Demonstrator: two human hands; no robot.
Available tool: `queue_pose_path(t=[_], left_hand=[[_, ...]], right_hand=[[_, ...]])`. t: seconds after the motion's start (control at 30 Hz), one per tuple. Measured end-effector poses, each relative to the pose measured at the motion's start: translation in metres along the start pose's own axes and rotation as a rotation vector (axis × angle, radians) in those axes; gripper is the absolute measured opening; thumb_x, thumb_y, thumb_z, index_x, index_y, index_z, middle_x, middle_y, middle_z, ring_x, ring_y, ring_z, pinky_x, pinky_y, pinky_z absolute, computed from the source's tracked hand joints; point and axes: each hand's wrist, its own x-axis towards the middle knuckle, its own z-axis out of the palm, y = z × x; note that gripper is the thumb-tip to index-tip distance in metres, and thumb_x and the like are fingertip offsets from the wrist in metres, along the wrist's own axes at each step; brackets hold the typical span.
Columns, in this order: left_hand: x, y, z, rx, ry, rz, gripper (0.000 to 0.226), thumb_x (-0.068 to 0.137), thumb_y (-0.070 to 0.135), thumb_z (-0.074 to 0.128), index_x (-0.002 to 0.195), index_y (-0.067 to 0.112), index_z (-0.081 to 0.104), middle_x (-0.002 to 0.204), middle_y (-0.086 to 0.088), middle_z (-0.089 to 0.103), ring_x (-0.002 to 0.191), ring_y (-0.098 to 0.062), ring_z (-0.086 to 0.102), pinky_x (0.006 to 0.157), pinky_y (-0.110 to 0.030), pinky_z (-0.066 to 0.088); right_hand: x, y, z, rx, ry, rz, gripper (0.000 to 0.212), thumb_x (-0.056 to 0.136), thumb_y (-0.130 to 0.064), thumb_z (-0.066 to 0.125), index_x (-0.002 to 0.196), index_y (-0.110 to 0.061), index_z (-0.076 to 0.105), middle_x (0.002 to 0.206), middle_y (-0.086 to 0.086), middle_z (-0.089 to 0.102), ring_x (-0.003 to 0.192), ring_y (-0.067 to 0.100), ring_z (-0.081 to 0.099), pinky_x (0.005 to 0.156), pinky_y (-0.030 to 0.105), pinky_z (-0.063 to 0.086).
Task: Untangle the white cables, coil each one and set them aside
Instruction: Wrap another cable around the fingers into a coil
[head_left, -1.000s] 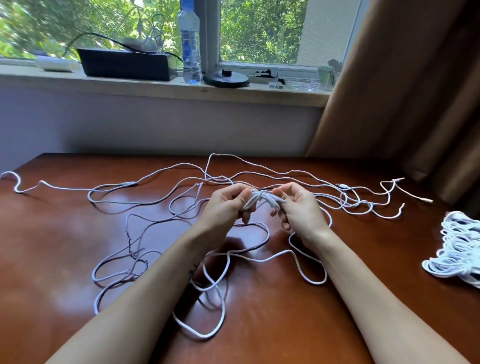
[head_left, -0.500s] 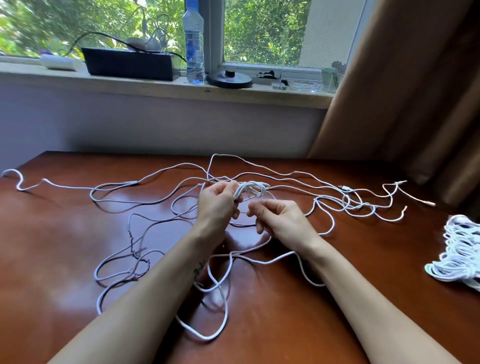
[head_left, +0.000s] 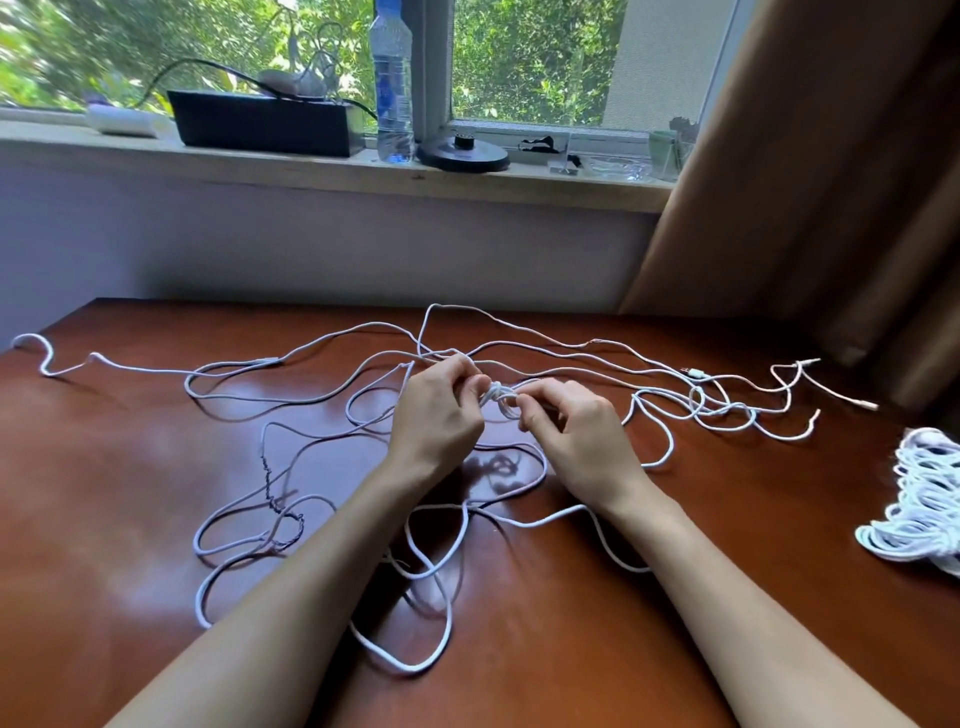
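Long white cables sprawl in loose tangled loops over the brown wooden table. Above the middle of the table, my left hand and my right hand both pinch a small coil of white cable held between them, a little off the surface. Slack from it trails down under my wrists into loops near the front. A pile of coiled white cables lies at the right edge.
A wall and windowsill rise behind the table, with a black box, a water bottle and a round black base on the sill. A brown curtain hangs at the right, close to the table's far right corner.
My right hand let go of the coil, dropped lower, then came back up and pinched it again. The left hand kept hold throughout, shifting slightly left.
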Motion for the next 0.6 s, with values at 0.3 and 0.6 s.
queue_pose_path(t=[0.3, 0.6], left_hand=[[-0.0008, -0.0008, 0.0005, -0.076, -0.102, 0.136, 0.013, 0.090, 0.011, 0.063, 0.091, 0.015, 0.075, 0.082, 0.007, 0.073, 0.074, -0.007, 0.064, 0.072, -0.032, 0.054], [-0.0075, 0.0044, 0.0042, -0.321, -0.227, 0.058, 0.044, 0.092, -0.012, 0.049, 0.116, 0.014, 0.074, 0.104, 0.001, 0.074, 0.084, -0.008, 0.069, 0.060, -0.031, 0.060]], right_hand=[[0.0059, 0.0053, -0.0070, -0.071, 0.138, -0.108, 0.015, 0.100, -0.024, 0.060, 0.100, -0.019, 0.074, 0.096, -0.006, 0.066, 0.093, 0.016, 0.062, 0.082, 0.035, 0.051], [0.0056, 0.0045, -0.0045, 0.030, 0.187, -0.003, 0.015, 0.101, -0.019, 0.058, 0.099, -0.016, 0.073, 0.095, -0.008, 0.071, 0.088, 0.011, 0.066, 0.081, 0.041, 0.055]])
